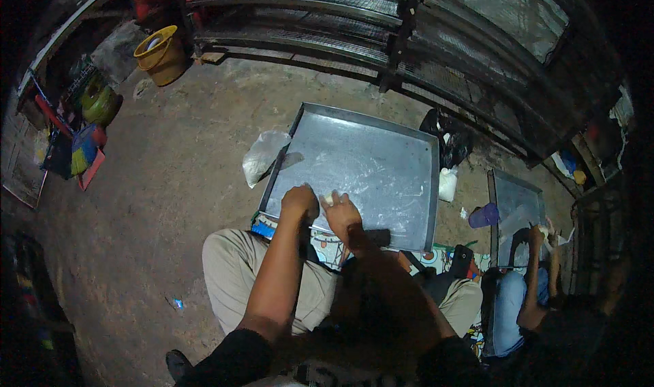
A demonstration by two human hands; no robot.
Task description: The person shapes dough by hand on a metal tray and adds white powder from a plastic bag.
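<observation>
A large metal tray with white powdery smears lies before my crossed legs. Over its near left part, my left hand is closed in a fist; whatever its fingers hold is hidden. Close beside it, my right hand pinches a small pale lump, which looks like dough. At the tray's left rim stands a clear plastic bag with whitish contents. A flat grey piece lies by that bag, just inside the rim.
To the right, another person's hands work over a second tray. Between the trays sit a purple cup, a white bag and a black plastic bag. Racks line the back; a yellow bucket stands far left.
</observation>
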